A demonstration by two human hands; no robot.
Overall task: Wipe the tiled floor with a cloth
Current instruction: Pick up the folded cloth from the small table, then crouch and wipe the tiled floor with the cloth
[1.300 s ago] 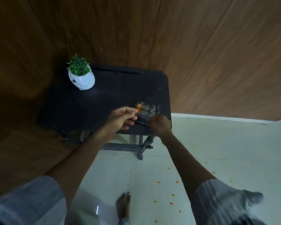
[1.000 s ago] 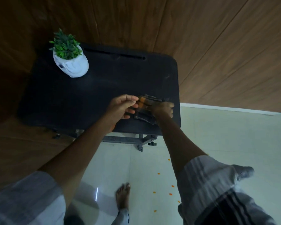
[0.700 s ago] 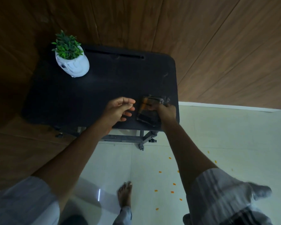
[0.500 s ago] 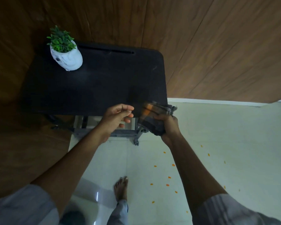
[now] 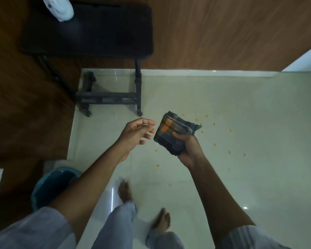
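Cloth [image 5: 172, 134], folded and dark-checked with an orange patch, sits grasped in the right hand [image 5: 188, 149], held in the air above the pale tiled floor [image 5: 250, 123] where small orange crumbs [image 5: 229, 152] lie scattered. Just beside its left edge the left hand [image 5: 136, 134] hangs released, fingers loosely spread, holding nothing. A black table [image 5: 97, 29] stands against the wooden wall [image 5: 223, 33], bearing a white pot [image 5: 60, 8] at its far left corner.
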